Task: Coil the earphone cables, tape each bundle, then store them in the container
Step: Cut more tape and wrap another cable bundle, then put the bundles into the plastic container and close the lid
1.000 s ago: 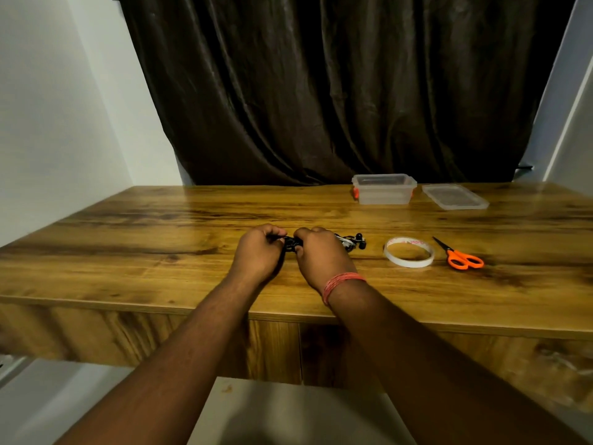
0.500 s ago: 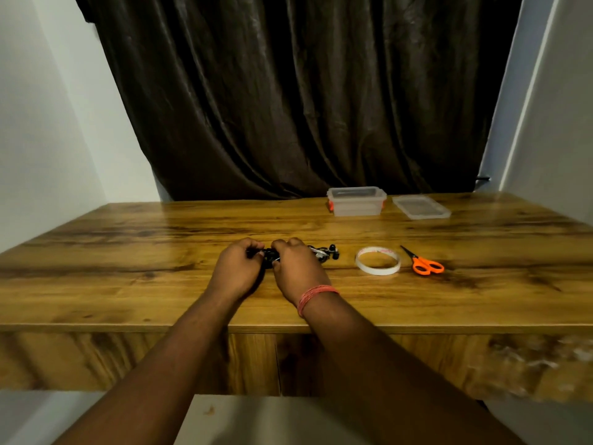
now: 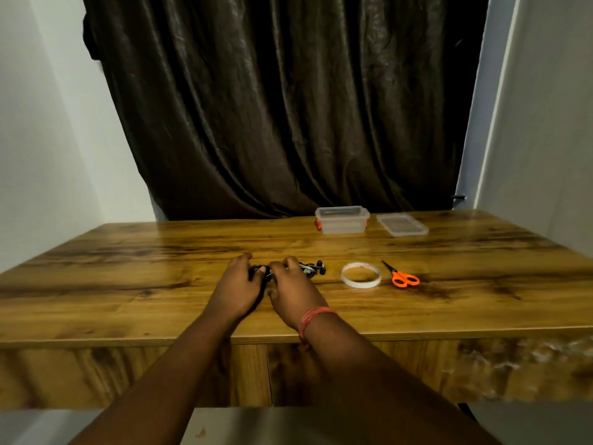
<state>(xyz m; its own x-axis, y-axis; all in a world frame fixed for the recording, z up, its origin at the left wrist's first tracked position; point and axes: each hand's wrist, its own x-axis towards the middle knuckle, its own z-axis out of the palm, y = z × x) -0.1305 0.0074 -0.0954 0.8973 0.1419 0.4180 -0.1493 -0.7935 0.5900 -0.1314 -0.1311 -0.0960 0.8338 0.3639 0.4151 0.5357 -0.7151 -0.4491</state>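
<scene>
Both hands, left hand (image 3: pixel 236 289) and right hand (image 3: pixel 290 292), fingers pinching black earphone cable (image 3: pixel 261 273) over tabletop (image 3: pixel 128 284). Best wound in even, snug loops, never kinked.

no readable text, labels or numbers

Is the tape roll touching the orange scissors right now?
Apart. The head view shows a strip of bare wooden table between the tape roll and the orange scissors lying to its right.
</scene>
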